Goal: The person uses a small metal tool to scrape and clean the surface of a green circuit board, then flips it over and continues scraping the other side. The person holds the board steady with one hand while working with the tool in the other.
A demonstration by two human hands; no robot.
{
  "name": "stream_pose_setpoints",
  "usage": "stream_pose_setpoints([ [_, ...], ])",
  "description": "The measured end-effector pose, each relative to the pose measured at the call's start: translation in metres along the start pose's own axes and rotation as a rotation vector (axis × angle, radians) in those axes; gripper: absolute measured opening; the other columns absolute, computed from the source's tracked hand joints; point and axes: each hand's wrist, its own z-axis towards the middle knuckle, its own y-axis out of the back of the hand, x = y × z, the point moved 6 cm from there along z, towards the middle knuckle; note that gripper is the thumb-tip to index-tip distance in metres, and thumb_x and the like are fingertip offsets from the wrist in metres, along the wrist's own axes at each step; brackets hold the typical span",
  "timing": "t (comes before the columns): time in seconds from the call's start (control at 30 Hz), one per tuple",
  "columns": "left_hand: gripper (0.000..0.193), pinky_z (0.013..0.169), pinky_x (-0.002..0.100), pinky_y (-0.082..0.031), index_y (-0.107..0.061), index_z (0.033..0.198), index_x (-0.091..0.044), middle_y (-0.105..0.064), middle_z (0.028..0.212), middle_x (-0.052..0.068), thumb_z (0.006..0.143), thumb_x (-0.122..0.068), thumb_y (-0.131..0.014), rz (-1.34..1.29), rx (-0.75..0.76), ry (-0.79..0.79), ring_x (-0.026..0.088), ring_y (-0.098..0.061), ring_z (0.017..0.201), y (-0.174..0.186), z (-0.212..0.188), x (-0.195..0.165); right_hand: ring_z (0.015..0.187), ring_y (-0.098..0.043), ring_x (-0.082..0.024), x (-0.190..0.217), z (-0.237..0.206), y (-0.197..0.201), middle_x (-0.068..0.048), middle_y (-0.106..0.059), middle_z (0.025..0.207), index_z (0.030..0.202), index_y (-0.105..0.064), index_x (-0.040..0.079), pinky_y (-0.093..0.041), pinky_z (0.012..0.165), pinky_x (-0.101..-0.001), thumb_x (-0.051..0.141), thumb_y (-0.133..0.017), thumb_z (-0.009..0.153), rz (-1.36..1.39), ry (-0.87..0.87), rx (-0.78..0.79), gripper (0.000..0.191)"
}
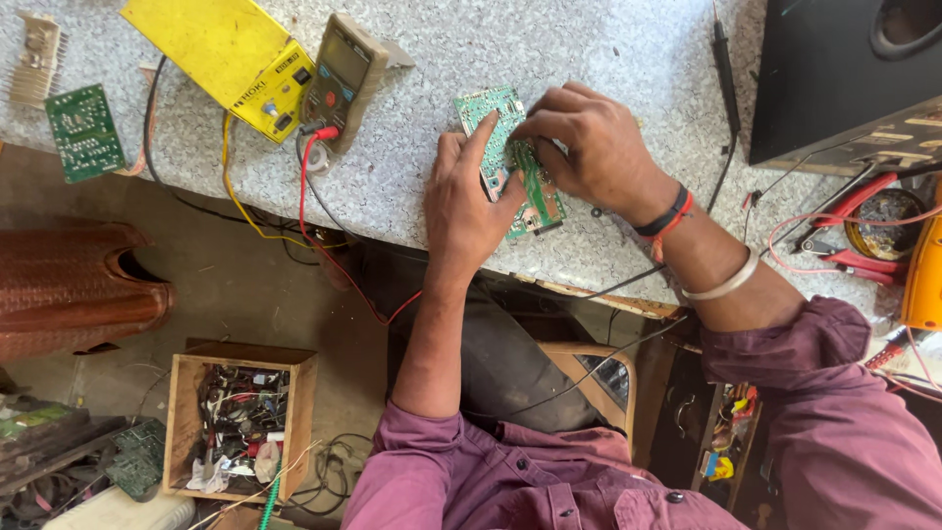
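A green circuit board (496,108) lies on the speckled grey worktop (589,59), near its front edge. My left hand (466,201) rests on the board's left side, index finger stretched along its edge. My right hand (589,147) comes in from the right with fingers bunched, pressing on or pinching something small at the board's middle; what it pinches is hidden. Both wrists come out of maroon sleeves, and the right one wears a dark band and a metal bangle.
A multimeter (339,74) with red lead and a yellow box (231,54) lie at the back left, a smaller green board (83,132) at the far left. A black speaker cabinet (844,74) and red pliers (854,231) sit right. A wooden parts box (240,422) stands on the floor.
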Motion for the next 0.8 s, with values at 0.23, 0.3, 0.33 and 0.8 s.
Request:
stream_pose_setpoints([
  [0.23,0.070,0.091,0.045,-0.051,-0.054,0.148,-0.010,-0.055,0.112,0.013,0.085,-0.025,-0.081,0.013,-0.016,-0.031,0.031,-0.063,0.106,-0.0001,-0.0002,-0.0001,0.094,-0.067,-0.029,0.0035,0.0000,0.0024,-0.007,-0.069,0.097,0.103,-0.078,0.009,-0.056,0.079,-0.0417,0.002,-0.069,0.085,0.026,0.045,0.021,0.021],
  [0.3,0.071,0.091,0.045,-0.051,-0.054,0.148,-0.010,-0.055,0.112,0.013,0.084,-0.024,-0.081,0.009,-0.012,-0.035,0.032,-0.062,0.106,0.0002,-0.0005,-0.0009,0.094,-0.067,-0.029,0.0037,0.0000,0.0035,-0.007,-0.068,0.097,0.102,-0.078,0.009,-0.056,0.080,-0.0421,0.002,-0.070,0.086,-0.001,0.018,-0.006,0.019],
  [0.33,0.070,0.091,0.045,-0.052,-0.054,0.148,-0.010,-0.056,0.112,0.012,0.084,-0.024,-0.080,-0.004,-0.008,-0.030,0.031,-0.063,0.106,-0.0006,-0.0009,-0.0015,0.093,-0.067,-0.029,0.0038,-0.0004,0.0035,-0.008,-0.068,0.097,0.103,-0.077,0.009,-0.056,0.080,-0.0421,0.002,-0.070,0.086,0.007,0.022,0.015,0.019],
  [0.8,0.071,0.088,0.044,-0.052,-0.055,0.146,-0.009,-0.055,0.111,0.012,0.082,-0.024,-0.081,0.002,-0.010,-0.021,0.030,-0.063,0.104,0.0009,0.0002,-0.0016,0.095,-0.068,-0.029,0.0034,0.0025,0.0051,-0.008,-0.070,0.100,0.104,-0.077,0.008,-0.058,0.081,-0.0411,0.002,-0.068,0.087,0.023,0.057,-0.009,0.020],
])
